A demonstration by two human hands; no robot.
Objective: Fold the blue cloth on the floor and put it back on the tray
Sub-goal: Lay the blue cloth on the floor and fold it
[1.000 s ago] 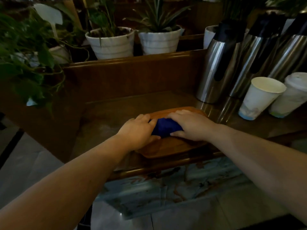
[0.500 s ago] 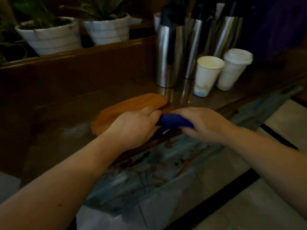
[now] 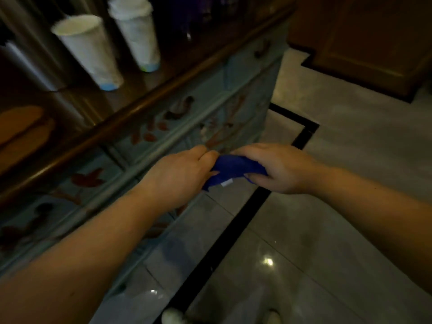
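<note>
Person's left hand (image 3: 180, 174) and right hand (image 3: 278, 169): both bare, no gloves, rings, watch or wristband visible. Forearms uncovered up to the frame edges; no sleeve in view. Fingernails short, unpainted where discernible

Two bare hands are seen, the left hand (image 3: 184, 171) and the right hand (image 3: 278, 168). One crumpled blue cloth (image 3: 230, 169) is counted. Two white paper cups are counted on the dark wooden counter (image 3: 145, 90): one open cup (image 3: 90, 51) and one lidded cup (image 3: 138, 35). One orange-brown wooden tray (image 3: 22, 127) is seen at the left edge. One steel flask (image 3: 28, 57) is made out, blurred.
</note>
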